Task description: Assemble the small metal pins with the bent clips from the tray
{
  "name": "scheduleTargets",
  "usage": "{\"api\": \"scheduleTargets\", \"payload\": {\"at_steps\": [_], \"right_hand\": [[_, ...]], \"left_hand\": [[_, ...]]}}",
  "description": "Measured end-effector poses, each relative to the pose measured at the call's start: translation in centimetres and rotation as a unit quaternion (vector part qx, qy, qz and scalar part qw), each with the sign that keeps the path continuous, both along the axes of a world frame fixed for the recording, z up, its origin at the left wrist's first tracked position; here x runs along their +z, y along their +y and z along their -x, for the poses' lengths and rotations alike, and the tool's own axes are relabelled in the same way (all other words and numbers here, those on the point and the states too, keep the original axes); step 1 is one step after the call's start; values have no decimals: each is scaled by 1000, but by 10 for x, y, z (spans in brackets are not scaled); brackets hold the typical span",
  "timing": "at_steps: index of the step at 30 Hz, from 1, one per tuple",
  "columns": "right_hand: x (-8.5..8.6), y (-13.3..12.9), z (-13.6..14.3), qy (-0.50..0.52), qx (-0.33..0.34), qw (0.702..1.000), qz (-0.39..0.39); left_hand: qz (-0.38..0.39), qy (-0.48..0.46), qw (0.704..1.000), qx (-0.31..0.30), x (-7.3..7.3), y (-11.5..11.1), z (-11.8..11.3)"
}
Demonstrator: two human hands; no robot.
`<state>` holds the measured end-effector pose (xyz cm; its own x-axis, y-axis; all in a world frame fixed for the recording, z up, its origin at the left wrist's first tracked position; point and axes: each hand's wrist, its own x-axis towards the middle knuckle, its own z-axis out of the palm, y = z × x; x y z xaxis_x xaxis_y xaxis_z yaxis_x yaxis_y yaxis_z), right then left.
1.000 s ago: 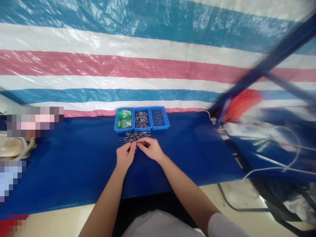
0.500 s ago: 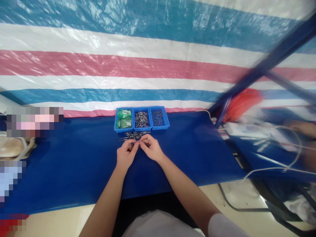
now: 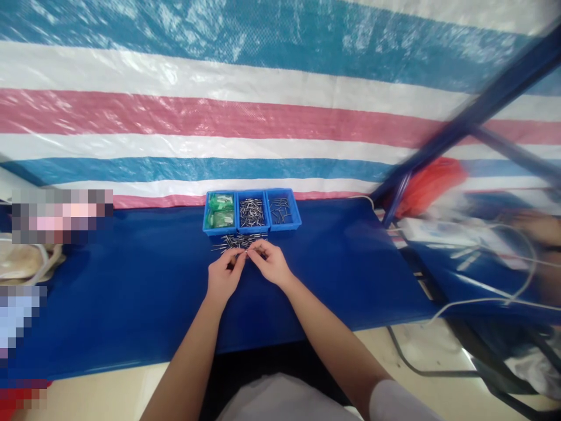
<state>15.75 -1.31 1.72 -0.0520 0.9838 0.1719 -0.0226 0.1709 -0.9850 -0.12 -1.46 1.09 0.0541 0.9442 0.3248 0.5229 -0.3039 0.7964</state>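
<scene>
My left hand (image 3: 225, 270) and my right hand (image 3: 269, 261) meet fingertip to fingertip above the blue table (image 3: 342, 263). Both are closed in a pinch; whatever sits between the fingers is too small and covered to name. Just beyond the fingers lies a loose pile of thin metal pins (image 3: 239, 240), partly hidden by my hands. Behind it stand three joined blue bins. The left bin (image 3: 207, 222) has green packets (image 3: 222, 218), the middle bin (image 3: 253, 230) many short metal pins (image 3: 251, 211), the right bin (image 3: 284, 224) a few thin dark rods (image 3: 280, 209).
A striped plastic sheet (image 3: 245, 117) hangs behind the table. On the right are a blue metal frame (image 3: 438, 140), a red bag (image 3: 432, 184), white cables (image 3: 495, 299) and another person's blurred hand (image 3: 537, 228). A blurred-out patch (image 3: 61, 216) covers the left side.
My hands have barely moved; the fingertips shift slightly against each other. The bins and pile stay as they were.
</scene>
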Motion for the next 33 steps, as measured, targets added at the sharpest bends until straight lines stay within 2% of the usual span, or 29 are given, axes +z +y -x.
{"api": "scheduleTargets", "payload": {"at_steps": [9,19,27,33], "right_hand": [[6,-2,-4,-76,17,997,1],[3,-1,-2,-71,-7,996,53],[1,0,-2,-85,-9,996,4],[-2,2,0,-30,0,1000,9]], "left_hand": [[22,-18,999,-33,-2,-1,3],[19,-12,998,-67,-2,-1,4],[25,-21,999,-32,-5,-1,3],[31,-9,999,-30,-4,0,2]]}}
